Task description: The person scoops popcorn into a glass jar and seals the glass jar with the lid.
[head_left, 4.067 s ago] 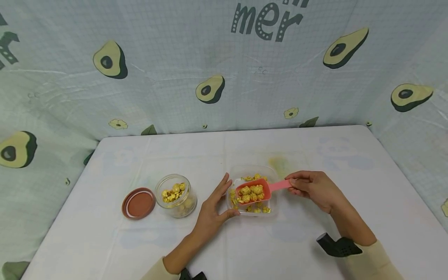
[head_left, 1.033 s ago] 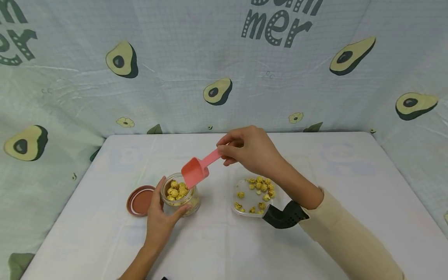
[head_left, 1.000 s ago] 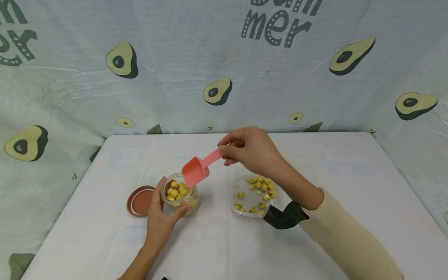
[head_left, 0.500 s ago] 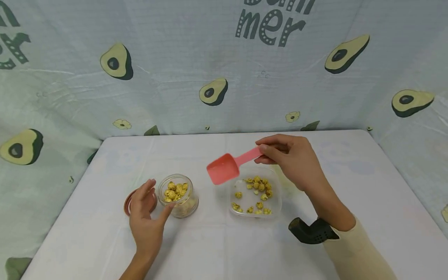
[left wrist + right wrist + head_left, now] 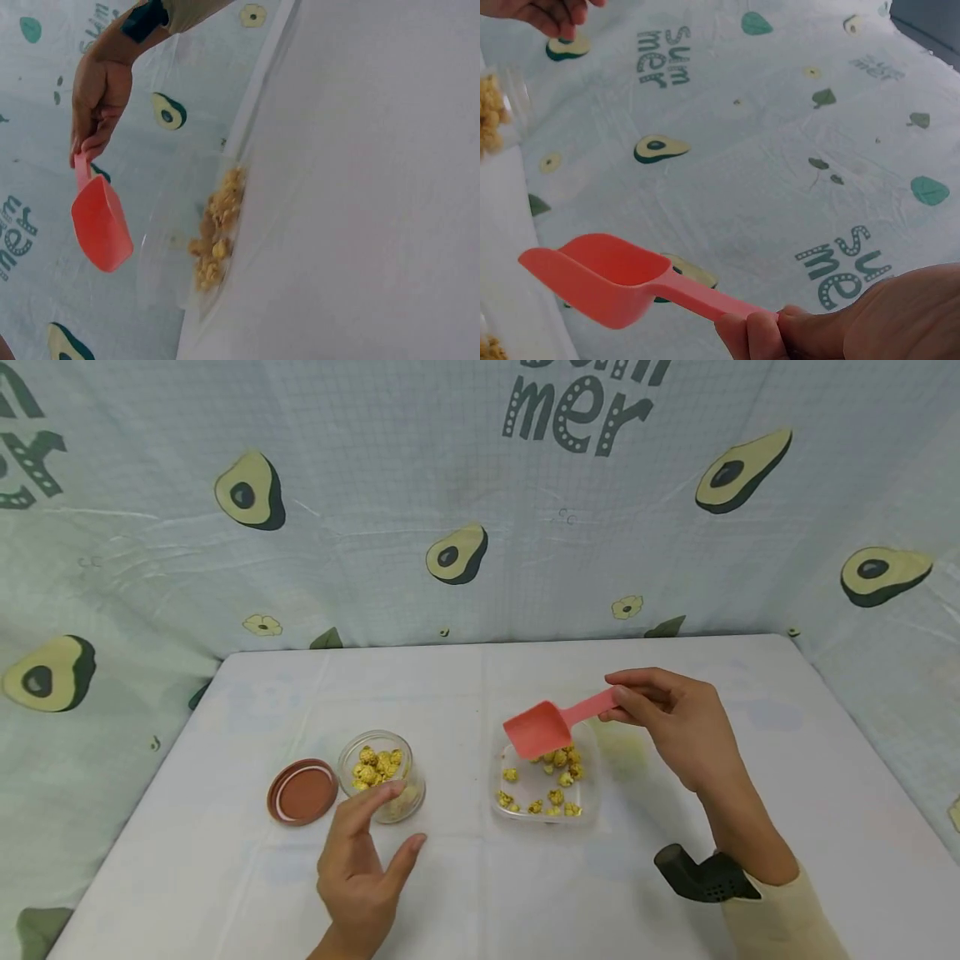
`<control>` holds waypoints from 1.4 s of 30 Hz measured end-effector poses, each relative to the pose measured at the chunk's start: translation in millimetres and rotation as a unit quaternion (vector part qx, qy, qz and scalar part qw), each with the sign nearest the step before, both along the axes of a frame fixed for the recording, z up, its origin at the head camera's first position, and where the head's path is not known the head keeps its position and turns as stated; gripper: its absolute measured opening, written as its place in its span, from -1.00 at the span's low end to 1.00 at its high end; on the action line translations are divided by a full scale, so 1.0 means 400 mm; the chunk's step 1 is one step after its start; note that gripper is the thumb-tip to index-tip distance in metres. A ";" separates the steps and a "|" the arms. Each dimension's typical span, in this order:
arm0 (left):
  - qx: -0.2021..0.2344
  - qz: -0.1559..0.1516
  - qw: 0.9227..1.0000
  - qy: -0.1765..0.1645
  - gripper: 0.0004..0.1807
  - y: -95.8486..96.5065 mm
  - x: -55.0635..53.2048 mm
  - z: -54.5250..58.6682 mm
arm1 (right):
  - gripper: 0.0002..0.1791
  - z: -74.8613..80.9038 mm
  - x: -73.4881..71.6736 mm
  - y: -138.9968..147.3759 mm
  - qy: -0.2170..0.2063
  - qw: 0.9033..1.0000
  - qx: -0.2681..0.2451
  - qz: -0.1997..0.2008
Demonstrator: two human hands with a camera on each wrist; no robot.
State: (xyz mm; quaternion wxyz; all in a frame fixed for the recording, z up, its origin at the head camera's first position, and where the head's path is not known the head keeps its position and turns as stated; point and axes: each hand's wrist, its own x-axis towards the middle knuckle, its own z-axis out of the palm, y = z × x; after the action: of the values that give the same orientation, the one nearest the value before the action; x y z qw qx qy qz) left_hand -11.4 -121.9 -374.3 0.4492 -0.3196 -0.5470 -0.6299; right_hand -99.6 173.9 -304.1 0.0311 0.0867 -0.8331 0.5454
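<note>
My right hand (image 5: 678, 722) pinches the handle of a pink scoop (image 5: 538, 731), its bowl bare inside, above a clear plastic container (image 5: 596, 793). Loose yellow popcorn (image 5: 555, 797) lies on that container's floor. The scoop (image 5: 615, 277) shows its hollow side in the right wrist view as well. My left hand (image 5: 363, 868) is in front of a glass jar (image 5: 405, 797), fingers spread and holding nothing; its index fingertip overlaps the jar's lower edge in the head view. Popcorn (image 5: 377, 766) fills the jar near its open mouth.
A brown lid (image 5: 302, 792) lies on the white table (image 5: 480, 893), left of the jar. Behind the table hangs a cloth (image 5: 360, 527) printed with avocados. A black wrist device (image 5: 705, 872) sits at my right cuff.
The right hand has carried the scoop rightward from over the jar to over the plastic container. The left hand has let go of the jar and come nearer to me. Earlier, popcorn filled the scoop.
</note>
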 end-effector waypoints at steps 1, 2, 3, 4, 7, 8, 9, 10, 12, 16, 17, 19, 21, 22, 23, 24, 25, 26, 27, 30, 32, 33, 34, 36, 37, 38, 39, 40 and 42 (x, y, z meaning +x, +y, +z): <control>-0.021 -0.007 1.000 -0.013 -0.52 0.010 0.004 0.001 | -0.65 -0.005 0.000 0.006 0.003 1.000 -0.002 -0.004; -0.041 -0.013 0.999 -0.031 -0.52 0.020 0.007 0.001 | -0.65 -0.010 0.001 0.012 0.004 1.000 -0.003 -0.008; -0.062 -0.016 0.997 -0.051 -0.52 0.029 0.010 0.001 | -0.64 -0.014 0.001 0.018 0.006 1.000 -0.002 -0.011; -0.083 -0.018 0.993 -0.076 -0.51 0.038 0.013 -0.001 | -0.64 -0.017 0.000 0.023 0.008 1.000 0.002 -0.015; -0.136 -0.012 0.980 -0.144 -0.48 0.060 0.009 -0.019 | -0.64 -0.025 -0.002 0.033 0.012 0.999 0.027 -0.023; -0.147 -0.010 0.975 -0.168 -0.46 0.066 0.004 -0.030 | -0.64 -0.027 -0.003 0.036 0.013 0.999 0.036 -0.023; -0.156 -0.007 0.969 -0.192 -0.42 0.072 -0.001 -0.041 | -0.65 -0.028 -0.003 0.037 0.014 0.999 0.044 -0.023; -0.162 -0.003 0.963 -0.215 -0.38 0.078 -0.008 -0.054 | -0.65 -0.029 -0.004 0.037 0.013 0.999 0.046 -0.022; -0.173 0.004 0.951 -0.256 -0.32 0.087 -0.022 -0.079 | -0.66 -0.032 -0.006 0.038 0.014 0.998 0.053 -0.020; -0.191 0.011 0.928 -0.320 -0.28 0.096 -0.042 -0.120 | -0.64 -0.040 -0.011 0.031 0.022 0.998 0.059 -0.022; -0.191 0.008 0.924 -0.332 -0.27 0.097 -0.046 -0.128 | -0.64 -0.042 -0.012 0.030 0.027 0.997 0.064 -0.024; -0.193 -0.002 0.917 -0.348 -0.25 0.097 -0.051 -0.143 | -0.65 -0.044 -0.013 0.030 0.039 0.996 0.073 -0.025; -0.197 -0.013 0.913 -0.356 -0.24 0.096 -0.055 -0.154 | -0.69 -0.045 -0.013 0.030 0.055 0.994 0.086 -0.023; -0.199 -0.018 0.912 -0.358 -0.23 0.097 -0.058 -0.157 | -0.71 -0.046 -0.013 0.031 0.067 0.993 0.091 -0.021; -0.203 -0.021 0.912 -0.356 -0.23 0.098 -0.060 -0.159 | -0.73 -0.046 -0.013 0.032 0.079 0.992 0.095 -0.018; -0.207 -0.023 0.912 -0.353 -0.23 0.099 -0.061 -0.158 | -0.76 -0.047 -0.013 0.032 0.093 0.991 0.097 -0.015; -0.213 -0.023 0.912 -0.351 -0.23 0.101 -0.061 -0.153 | -0.79 -0.048 -0.014 0.032 0.108 0.989 0.098 -0.011; -0.215 -0.024 0.911 -0.352 -0.24 0.103 -0.059 -0.144 | -0.81 -0.050 -0.015 0.031 0.121 0.988 0.099 -0.008; -0.216 -0.025 0.910 -0.354 -0.24 0.105 -0.057 -0.133 | -0.82 -0.052 -0.016 0.030 0.137 0.985 0.101 -0.003; -0.215 -0.028 0.908 -0.359 -0.26 0.108 -0.047 -0.100 | -0.82 -0.053 -0.017 0.023 0.185 0.977 0.107 0.015; -0.215 -0.030 0.907 -0.362 -0.26 0.110 -0.043 -0.088 | -0.79 -0.054 -0.018 0.020 0.220 0.968 0.114 0.029; -0.215 -0.031 0.907 -0.361 -0.26 0.110 -0.043 -0.086 | -0.76 -0.054 -0.019 0.018 0.238 0.964 0.114 0.039; -0.214 -0.031 0.908 -0.359 -0.26 0.110 -0.044 -0.087 | -0.73 -0.056 -0.021 0.017 0.254 0.960 0.111 0.050; -0.215 -0.031 0.908 -0.358 -0.26 0.110 -0.044 -0.086 | -0.69 -0.059 -0.025 0.015 0.279 0.952 0.104 0.071; -0.215 -0.031 0.908 -0.358 -0.25 0.110 -0.044 -0.085 | -0.68 -0.062 -0.028 0.015 0.287 0.949 0.101 0.082; -0.215 -0.031 0.909 -0.356 -0.25 0.109 -0.044 -0.084 | -0.67 -0.065 -0.030 0.014 0.291 0.947 0.098 0.092; -0.215 -0.031 0.908 -0.358 -0.25 0.109 -0.044 -0.084 | -0.66 -0.066 -0.033 0.014 0.291 0.946 0.098 0.099; -0.214 -0.032 0.907 -0.361 -0.25 0.109 -0.043 -0.083 | -0.66 -0.067 -0.034 0.014 0.290 0.946 0.101 0.103; -0.213 -0.033 0.906 -0.365 -0.25 0.108 -0.042 -0.082 | -0.67 -0.069 -0.036 0.015 0.282 0.947 0.112 0.108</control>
State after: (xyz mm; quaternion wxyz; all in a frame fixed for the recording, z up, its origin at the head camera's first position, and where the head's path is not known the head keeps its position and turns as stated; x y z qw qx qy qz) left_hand -28.3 -78.6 -407.1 0.1185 -0.1731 -0.7831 -0.5854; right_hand -114.0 179.8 -331.7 0.1953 0.3295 -0.8315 0.4024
